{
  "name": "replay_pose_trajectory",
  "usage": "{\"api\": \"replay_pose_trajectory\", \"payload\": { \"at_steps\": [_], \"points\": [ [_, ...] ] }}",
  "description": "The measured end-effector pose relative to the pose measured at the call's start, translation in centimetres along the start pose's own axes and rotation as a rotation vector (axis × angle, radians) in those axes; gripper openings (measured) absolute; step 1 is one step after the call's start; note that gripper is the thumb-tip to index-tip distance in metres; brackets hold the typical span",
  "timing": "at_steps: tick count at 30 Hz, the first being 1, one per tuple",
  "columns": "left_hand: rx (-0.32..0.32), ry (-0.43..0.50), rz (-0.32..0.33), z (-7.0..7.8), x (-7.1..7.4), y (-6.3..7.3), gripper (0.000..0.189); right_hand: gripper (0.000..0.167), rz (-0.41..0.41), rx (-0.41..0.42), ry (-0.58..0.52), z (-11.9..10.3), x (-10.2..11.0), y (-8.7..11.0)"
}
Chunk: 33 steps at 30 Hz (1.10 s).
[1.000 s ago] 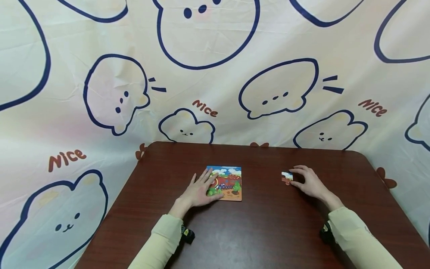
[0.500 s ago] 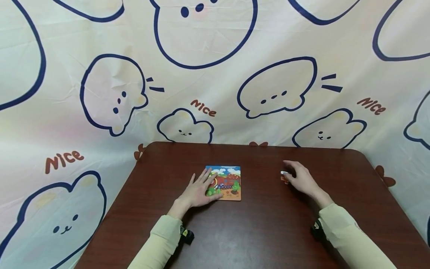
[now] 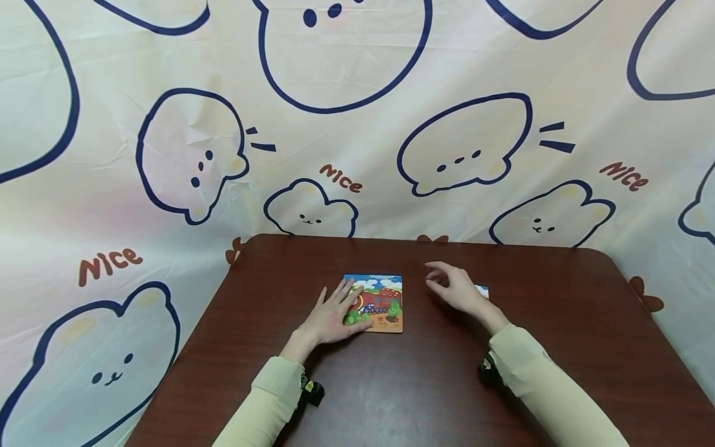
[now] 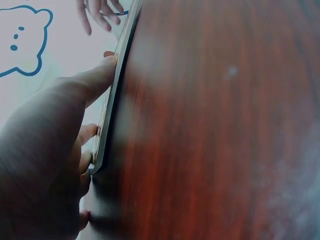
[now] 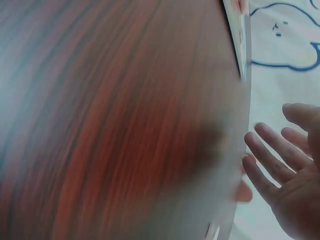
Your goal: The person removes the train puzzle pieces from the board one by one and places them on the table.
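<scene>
A square picture board (image 3: 382, 302) printed with a red and blue train, green plants and sky lies on the table. My left hand (image 3: 331, 318) rests on its left part, fingers spread, covering some of the picture. In the left wrist view, the thumb (image 4: 95, 77) and fingertips lie along the board's edge (image 4: 116, 82). My right hand (image 3: 455, 290) hovers to the right of the board, fingers loosely bent, holding nothing; the right wrist view shows its fingers (image 5: 280, 157) apart. Behind the right wrist peeks a small picture piece (image 3: 483, 290), mostly hidden.
The dark brown wooden table (image 3: 402, 385) has rounded far corners. A pale cloth (image 3: 380, 143) with blue outlined cartoon animals hangs close behind and beside it. Both wrists wear a small black camera (image 3: 314, 391).
My right hand has let go of the small picture piece and moved left toward the board. The piece stays on the table. My left hand has not moved.
</scene>
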<state>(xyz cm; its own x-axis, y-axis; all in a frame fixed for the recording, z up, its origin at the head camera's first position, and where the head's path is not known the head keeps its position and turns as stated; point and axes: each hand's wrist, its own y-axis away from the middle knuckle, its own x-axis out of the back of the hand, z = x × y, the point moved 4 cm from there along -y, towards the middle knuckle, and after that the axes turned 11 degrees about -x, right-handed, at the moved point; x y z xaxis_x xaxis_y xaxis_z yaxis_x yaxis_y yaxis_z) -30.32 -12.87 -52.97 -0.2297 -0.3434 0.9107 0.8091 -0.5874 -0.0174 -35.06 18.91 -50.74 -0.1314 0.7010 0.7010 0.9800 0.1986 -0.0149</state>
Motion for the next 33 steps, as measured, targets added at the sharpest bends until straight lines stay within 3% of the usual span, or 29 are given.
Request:
{"api": "replay_pose_trajectory", "payload": {
  "at_steps": [11,25,29,33],
  "points": [
    [0.016,-0.005,-0.005,-0.2,-0.2,0.0,0.092,0.042,-0.09,-0.033,-0.083,-3.9,-3.7,-1.8],
    [0.015,-0.012,-0.008,0.0,-0.1,-0.1,0.091,0.035,-0.166,-0.041,-0.093,-5.6,-6.3,-3.0],
    [0.018,-0.008,-0.008,0.1,-0.1,-0.1,0.091,0.035,-0.18,-0.075,-0.119,-5.8,-6.7,-3.0],
    [0.015,-0.012,-0.006,0.1,0.0,-0.1,0.091,0.039,-0.193,-0.164,-0.169,-5.8,-7.2,-3.2]
  ]
}}
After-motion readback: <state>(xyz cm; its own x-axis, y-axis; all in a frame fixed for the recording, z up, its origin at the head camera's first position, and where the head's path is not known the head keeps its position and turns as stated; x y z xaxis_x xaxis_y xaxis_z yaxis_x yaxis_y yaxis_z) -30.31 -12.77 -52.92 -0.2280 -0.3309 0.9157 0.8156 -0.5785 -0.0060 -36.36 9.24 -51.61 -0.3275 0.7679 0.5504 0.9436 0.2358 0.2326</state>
